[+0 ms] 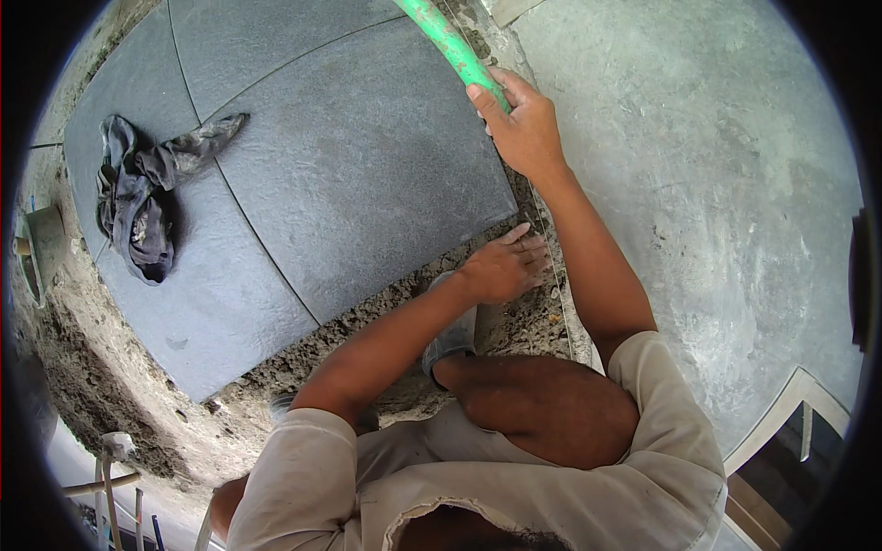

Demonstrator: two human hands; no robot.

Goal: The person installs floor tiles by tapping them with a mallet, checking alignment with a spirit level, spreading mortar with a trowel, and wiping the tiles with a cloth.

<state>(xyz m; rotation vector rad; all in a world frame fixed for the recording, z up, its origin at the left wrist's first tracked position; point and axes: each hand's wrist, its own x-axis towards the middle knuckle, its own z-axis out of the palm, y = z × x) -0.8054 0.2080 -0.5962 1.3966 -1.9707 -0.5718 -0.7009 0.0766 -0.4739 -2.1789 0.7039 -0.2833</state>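
Note:
My right hand (525,129) is closed round the near end of a long green tube (447,41) with dirt specks, which runs out of view at the top; what the tube belongs to is not visible. Beneath it lies the right edge of a large dark grey tile (367,165). My left hand (505,266) has its fingers stretched out over the crumbly mortar bed (528,321), just off the tile's near right corner. A thin string (559,285) passes beside its fingertips along the tile's right side.
More grey tiles (239,303) adjoin on the left and far side. A crumpled dark cloth (138,197) lies on them. Smooth grey concrete (707,202) spreads to the right. Sticks (107,487) stand at lower left, and a pale-framed opening (790,413) is at lower right.

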